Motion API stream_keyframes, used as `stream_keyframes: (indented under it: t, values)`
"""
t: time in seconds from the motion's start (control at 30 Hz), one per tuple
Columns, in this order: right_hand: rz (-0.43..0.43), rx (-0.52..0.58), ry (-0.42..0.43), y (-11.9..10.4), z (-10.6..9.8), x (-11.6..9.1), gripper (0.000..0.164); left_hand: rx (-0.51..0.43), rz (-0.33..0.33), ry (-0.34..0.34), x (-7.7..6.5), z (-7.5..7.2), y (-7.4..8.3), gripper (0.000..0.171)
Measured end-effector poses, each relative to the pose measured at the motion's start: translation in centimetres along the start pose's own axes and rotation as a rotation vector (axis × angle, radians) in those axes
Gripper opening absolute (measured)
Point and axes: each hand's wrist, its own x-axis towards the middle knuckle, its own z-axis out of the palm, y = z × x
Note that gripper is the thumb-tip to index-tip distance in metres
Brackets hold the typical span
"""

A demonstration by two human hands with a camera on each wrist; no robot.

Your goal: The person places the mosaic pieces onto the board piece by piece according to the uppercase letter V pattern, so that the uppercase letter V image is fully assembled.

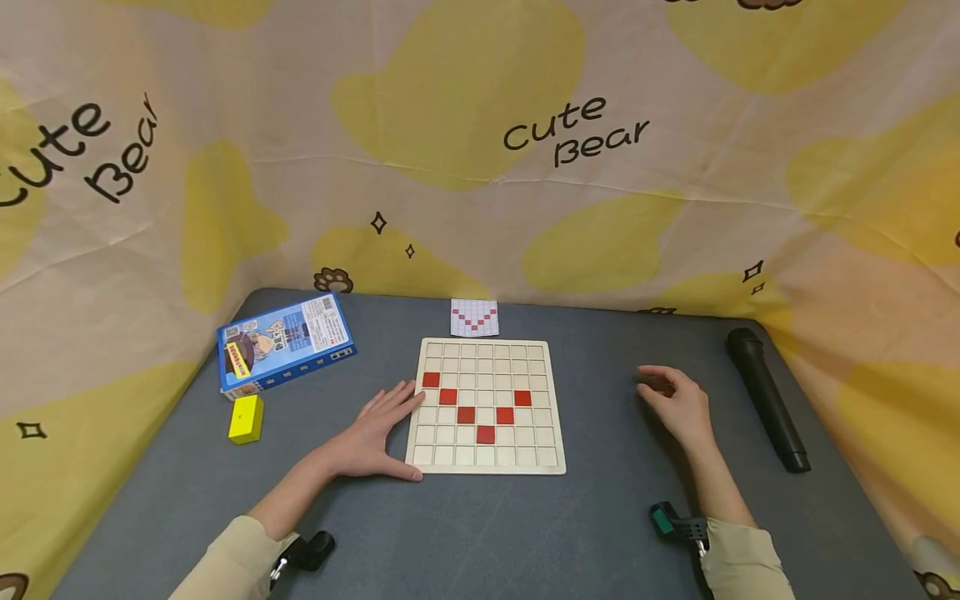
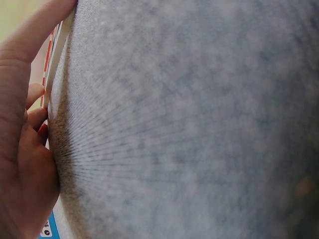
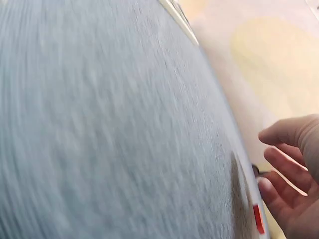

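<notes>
A pale square grid board (image 1: 442,457) lies on the grey table, with several red square tiles (image 1: 486,434) set in a V shape. My left hand (image 1: 375,437) rests at the board's left edge, fingers spread and touching it, thumb near the lower left corner. To the right of the board, my right hand (image 1: 678,408) hovers low over the table with loosely bent fingers. In the right wrist view, its thumb and fingers stand apart with nothing seen between them. A red piece (image 3: 258,219) lies on the table close to those fingertips; the head view hides it.
Behind the board lies a small card (image 1: 474,318) printed with a red V on a grid. A blue box (image 1: 288,342) and a yellow block (image 1: 246,419) are at the left. A black microphone (image 1: 768,400) lies at the right. A printed curtain (image 1: 465,167) borders the table.
</notes>
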Motion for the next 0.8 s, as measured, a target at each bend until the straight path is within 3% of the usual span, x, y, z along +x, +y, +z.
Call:
stream_keyframes:
  t: [0.3,0.8]
  values:
    - [0.042,-0.063,0.152,1.9,-1.5,0.1,0.025,-0.005,-0.003,-0.002,0.0,0.0,0.0,0.112]
    - [0.086,-0.125,0.089,3.4,-2.2,-0.1,0.031,-0.01,0.008,0.009,-0.1,-0.1,0.2,0.111]
